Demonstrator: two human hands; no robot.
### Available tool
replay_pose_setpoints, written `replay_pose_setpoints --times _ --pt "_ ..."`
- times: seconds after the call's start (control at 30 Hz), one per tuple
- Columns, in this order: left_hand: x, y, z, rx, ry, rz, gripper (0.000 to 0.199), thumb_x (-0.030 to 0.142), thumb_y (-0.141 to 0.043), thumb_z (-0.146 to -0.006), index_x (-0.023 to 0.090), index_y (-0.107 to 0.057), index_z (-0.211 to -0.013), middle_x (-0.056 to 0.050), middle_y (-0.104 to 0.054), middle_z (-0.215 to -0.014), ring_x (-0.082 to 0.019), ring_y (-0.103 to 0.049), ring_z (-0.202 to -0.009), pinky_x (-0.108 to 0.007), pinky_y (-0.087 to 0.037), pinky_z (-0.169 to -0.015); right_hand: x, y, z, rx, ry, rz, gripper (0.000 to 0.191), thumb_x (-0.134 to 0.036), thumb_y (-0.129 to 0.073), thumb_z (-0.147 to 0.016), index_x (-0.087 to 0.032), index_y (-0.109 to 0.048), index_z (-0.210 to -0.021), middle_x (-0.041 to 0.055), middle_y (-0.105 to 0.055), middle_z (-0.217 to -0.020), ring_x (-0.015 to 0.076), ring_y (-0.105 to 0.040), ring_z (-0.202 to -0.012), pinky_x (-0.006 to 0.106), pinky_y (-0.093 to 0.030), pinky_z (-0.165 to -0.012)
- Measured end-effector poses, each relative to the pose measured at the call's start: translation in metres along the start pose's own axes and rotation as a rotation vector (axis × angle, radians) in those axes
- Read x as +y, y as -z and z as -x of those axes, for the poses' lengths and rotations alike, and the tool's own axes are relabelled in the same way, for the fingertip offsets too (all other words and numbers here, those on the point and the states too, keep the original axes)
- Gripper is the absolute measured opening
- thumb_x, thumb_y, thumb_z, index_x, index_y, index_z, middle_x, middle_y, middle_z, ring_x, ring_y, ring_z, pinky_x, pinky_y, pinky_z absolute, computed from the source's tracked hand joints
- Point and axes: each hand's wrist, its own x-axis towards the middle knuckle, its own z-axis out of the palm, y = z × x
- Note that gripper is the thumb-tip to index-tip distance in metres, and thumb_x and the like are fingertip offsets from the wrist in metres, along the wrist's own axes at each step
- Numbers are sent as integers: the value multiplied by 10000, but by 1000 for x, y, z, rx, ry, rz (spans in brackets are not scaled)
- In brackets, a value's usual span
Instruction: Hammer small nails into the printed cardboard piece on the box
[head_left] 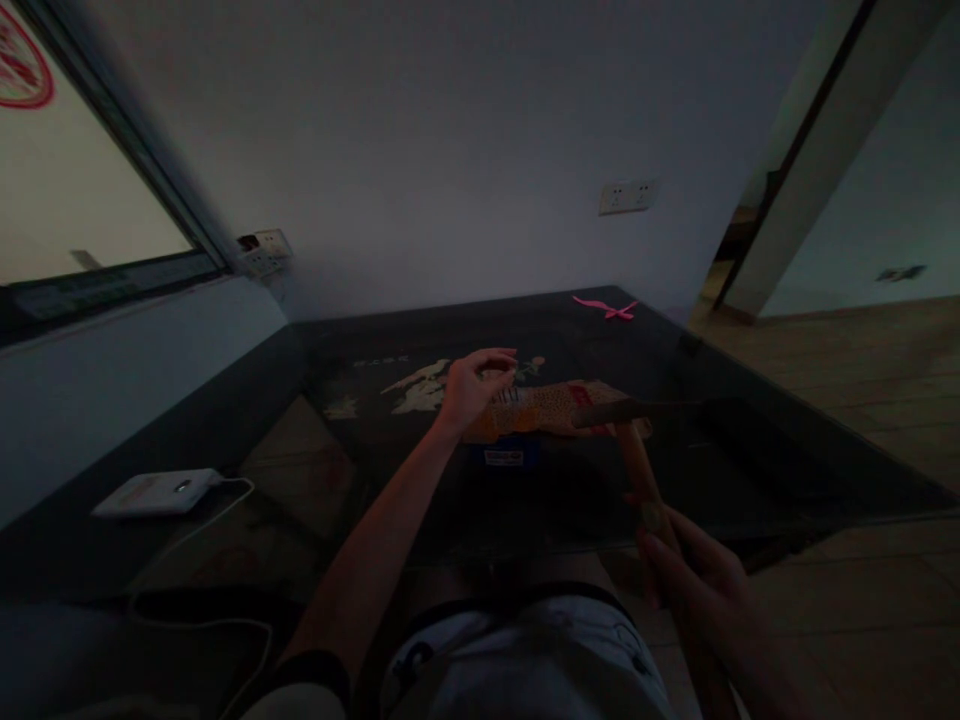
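My right hand is wrapped round the wooden handle of a hammer. The hammer's dark head lies sideways over the right end of an orange-brown speckled packet with red marks. Whether head and packet touch, I cannot tell. Above the packet's left end, my left hand has its thumb and fingers curled together in a pinch. Anything between those fingertips is too small and dark to make out. Below the packet, a dark blue box with a white label shows at the near side.
The dark glossy table carries a pale bird-and-flower picture. A white power bank with a cable lies at the left. Pink strips lie at the far right. A wall with a socket stands behind.
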Motion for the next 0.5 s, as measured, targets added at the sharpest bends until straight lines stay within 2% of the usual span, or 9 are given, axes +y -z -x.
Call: replay_pose_setpoints --times 0.1,0.17,0.33,0.5 --pt "-2 -7 -3 -57 -6 -36 69 180 -668 -743 145 -701 -793 -108 -683 -1104 -196 -654 -984 -336 -521 -859 3 2 0 -7 11 14 440 -456 -625 -783 -168 -633 -1115 -40 -561 -491 138 -541 -389 239 -437 -391" --pt "-2 -7 -2 -81 -9 -50 75 198 -674 -746 153 -707 -796 -104 -695 -1076 -203 -655 -990 -346 -522 -860 5 3 0 -4 17 19 438 -454 -623 -781 -169 -640 -1112 -39 -556 -474 144 -538 -380 241 -431 -379" --pt "2 -7 0 -137 3 -97 107 235 -665 -764 169 -721 -826 -64 -737 -873 -178 -684 -829 -307 -537 -791 8 5 -1 -41 8 17 395 -428 -610 -802 -206 -643 -1126 -36 -569 -468 158 -553 -389 248 -449 -390" --pt "-1 -8 1 -154 24 -146 104 227 -653 -771 181 -723 -832 -42 -737 -841 -168 -683 -803 -295 -530 -786 8 5 -1 -41 0 29 422 -448 -593 -815 -209 -627 -1161 -34 -559 -483 163 -554 -403 265 -470 -412"
